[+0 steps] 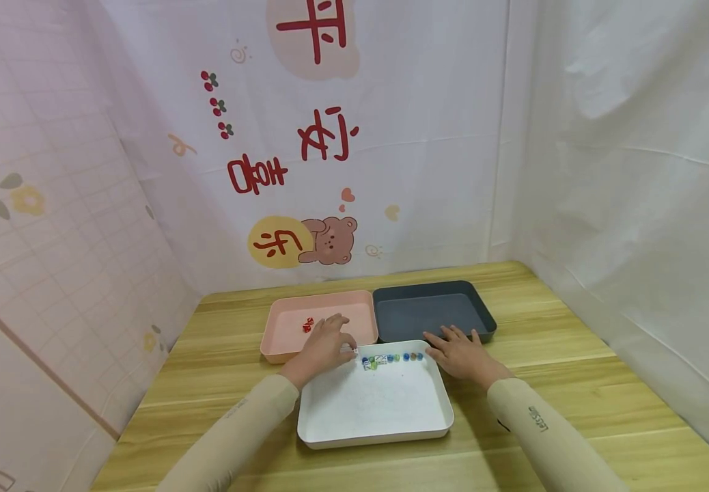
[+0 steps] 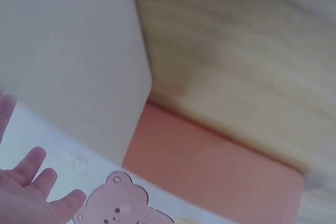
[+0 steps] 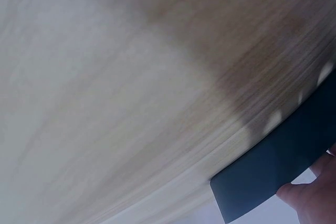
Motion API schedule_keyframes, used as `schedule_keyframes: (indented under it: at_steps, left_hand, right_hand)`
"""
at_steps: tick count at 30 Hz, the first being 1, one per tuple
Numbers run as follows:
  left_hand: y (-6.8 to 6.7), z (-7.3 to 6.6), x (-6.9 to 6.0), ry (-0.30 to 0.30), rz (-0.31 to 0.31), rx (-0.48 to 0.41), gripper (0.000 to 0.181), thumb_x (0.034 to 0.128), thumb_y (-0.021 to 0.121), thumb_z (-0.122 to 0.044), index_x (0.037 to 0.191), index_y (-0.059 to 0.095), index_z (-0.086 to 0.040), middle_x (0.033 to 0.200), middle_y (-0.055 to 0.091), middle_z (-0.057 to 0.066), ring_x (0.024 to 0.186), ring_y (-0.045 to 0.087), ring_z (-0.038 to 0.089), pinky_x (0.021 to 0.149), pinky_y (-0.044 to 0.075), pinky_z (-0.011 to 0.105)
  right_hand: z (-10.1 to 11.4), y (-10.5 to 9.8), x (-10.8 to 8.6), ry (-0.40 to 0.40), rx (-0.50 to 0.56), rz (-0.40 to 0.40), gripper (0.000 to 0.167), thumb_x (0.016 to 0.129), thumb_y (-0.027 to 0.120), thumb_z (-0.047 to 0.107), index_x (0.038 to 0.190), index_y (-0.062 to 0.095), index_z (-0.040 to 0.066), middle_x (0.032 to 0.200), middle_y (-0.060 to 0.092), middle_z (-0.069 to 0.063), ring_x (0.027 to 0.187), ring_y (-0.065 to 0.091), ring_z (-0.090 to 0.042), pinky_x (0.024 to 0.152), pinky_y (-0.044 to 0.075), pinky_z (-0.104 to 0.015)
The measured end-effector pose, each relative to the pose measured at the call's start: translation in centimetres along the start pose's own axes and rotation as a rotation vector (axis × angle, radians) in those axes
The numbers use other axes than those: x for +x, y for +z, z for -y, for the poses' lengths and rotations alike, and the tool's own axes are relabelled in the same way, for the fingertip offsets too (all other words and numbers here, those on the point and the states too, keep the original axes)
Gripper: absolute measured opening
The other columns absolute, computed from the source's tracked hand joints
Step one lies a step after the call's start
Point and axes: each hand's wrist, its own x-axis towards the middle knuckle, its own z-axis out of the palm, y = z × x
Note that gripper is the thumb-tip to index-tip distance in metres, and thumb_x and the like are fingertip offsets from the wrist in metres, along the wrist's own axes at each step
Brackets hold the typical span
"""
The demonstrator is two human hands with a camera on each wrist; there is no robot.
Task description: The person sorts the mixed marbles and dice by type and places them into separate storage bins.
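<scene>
Over the far left corner of the white tray (image 1: 373,410) is my left hand (image 1: 324,348). Its thumb and forefinger come close together around a tiny pale-and-red thing; whether they pinch it, I cannot tell. The other fingers spread out in the left wrist view. Blue, green and brown marbles (image 1: 406,357) line the tray's far side, among small clear patterned pieces (image 1: 382,359). My right hand (image 1: 462,354) lies spread at the far right corner, its fingertips near the front rim of the dark grey tray (image 1: 434,311) and holding nothing that I can see.
A pink tray (image 1: 281,324) with a few red dice (image 1: 308,325) stands behind the white one, side by side with the dark grey tray. All sit on a wood-grain table (image 1: 219,383). Printed white cloth (image 1: 428,171) hangs behind and at both sides.
</scene>
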Motion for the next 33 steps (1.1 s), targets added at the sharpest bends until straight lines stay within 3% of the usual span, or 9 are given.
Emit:
schedule_keyframes:
  at_steps: [8, 17, 22, 26, 33]
  left_hand:
    - [-1.3, 1.7, 0.9, -0.067, -0.065, -0.026, 0.009, 0.0878, 0.077, -0.027, 0.093, 0.079, -0.019, 0.142, 0.050, 0.016, 0.137, 0.039, 0.033, 0.114, 0.026, 0.054]
    - [-1.8, 4.7, 1.7, -0.107, -0.107, -0.024, 0.009, 0.0896, 0.075, -0.026, 0.089, 0.078, -0.018, 0.142, 0.051, 0.019, 0.137, 0.039, 0.036, 0.112, 0.024, 0.060]
    - [-1.6, 6.3, 1.5, -0.147, -0.149, -0.071, 0.007, 0.0904, 0.073, -0.021, 0.088, 0.076, -0.016, 0.134, 0.059, 0.016, 0.137, 0.040, 0.033, 0.113, 0.021, 0.060]
    - [-1.7, 6.9, 1.3, -0.192, -0.168, -0.024, 0.007, 0.0898, 0.074, -0.020, 0.090, 0.077, -0.014, 0.118, 0.067, 0.008, 0.132, 0.046, 0.031, 0.112, 0.028, 0.055]
    - [-1.7, 7.5, 0.8, -0.295, -0.145, 0.022, 0.010, 0.0915, 0.072, -0.023, 0.092, 0.078, -0.014, 0.119, 0.063, 0.008, 0.126, 0.048, 0.032, 0.111, 0.028, 0.056]
  right_hand:
    - [0.1, -0.2, -0.1, -0.004, 0.003, 0.002, 0.054, 0.108, 0.034, 0.045, 0.153, 0.040, 0.016, 0.155, 0.031, -0.026, 0.143, 0.023, -0.049, 0.106, 0.009, -0.077]
    - [0.0, -0.2, -0.1, -0.002, 0.020, 0.001, 0.054, 0.108, 0.035, 0.044, 0.153, 0.040, 0.017, 0.156, 0.030, -0.026, 0.143, 0.022, -0.049, 0.106, 0.008, -0.077]
    - [-0.1, -0.1, -0.1, -0.003, 0.018, 0.000, 0.054, 0.107, 0.035, 0.045, 0.154, 0.040, 0.017, 0.156, 0.030, -0.026, 0.143, 0.022, -0.049, 0.106, 0.008, -0.077]
    - [-0.1, -0.1, -0.1, -0.003, 0.014, 0.002, 0.055, 0.107, 0.034, 0.046, 0.154, 0.040, 0.017, 0.156, 0.030, -0.026, 0.144, 0.022, -0.049, 0.106, 0.008, -0.077]
    - [-0.1, -0.1, 0.0, 0.000, 0.011, 0.006, 0.055, 0.107, 0.034, 0.046, 0.154, 0.039, 0.018, 0.156, 0.030, -0.026, 0.144, 0.022, -0.049, 0.106, 0.009, -0.077]
